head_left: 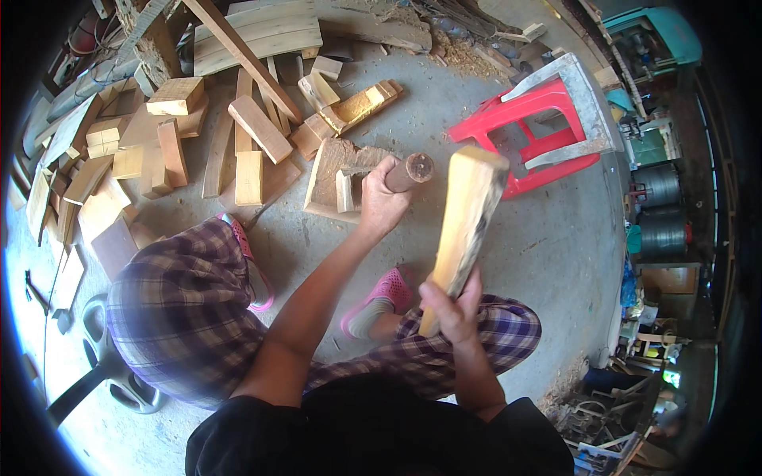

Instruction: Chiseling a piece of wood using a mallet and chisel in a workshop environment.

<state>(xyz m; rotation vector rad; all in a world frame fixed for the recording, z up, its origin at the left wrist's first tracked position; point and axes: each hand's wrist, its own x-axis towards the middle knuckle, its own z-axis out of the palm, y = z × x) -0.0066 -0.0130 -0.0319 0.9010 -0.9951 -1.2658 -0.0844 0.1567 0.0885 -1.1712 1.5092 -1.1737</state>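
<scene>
My left hand (381, 205) is closed around a round, dark wooden handle (411, 172), its end turned up toward me; whatever is at its lower end is hidden. It is over a rough wooden block (324, 178) on the floor, where a small pale wooden piece (344, 192) rests. My right hand (451, 309) grips the narrower lower end of a long, pale yellow wooden billet (468, 214) with a dark streaked edge, raised to the right of the handle, with a visible gap between them.
Loose boards and offcuts (175, 95) are heaped at left and front. A red plastic stool (516, 115) stands front right. A dark wheeled base (127, 381) is at lower left. Cluttered shelves and metal drums (659, 222) line the right side. My pink clogs (373, 301) are on the concrete floor (540, 238).
</scene>
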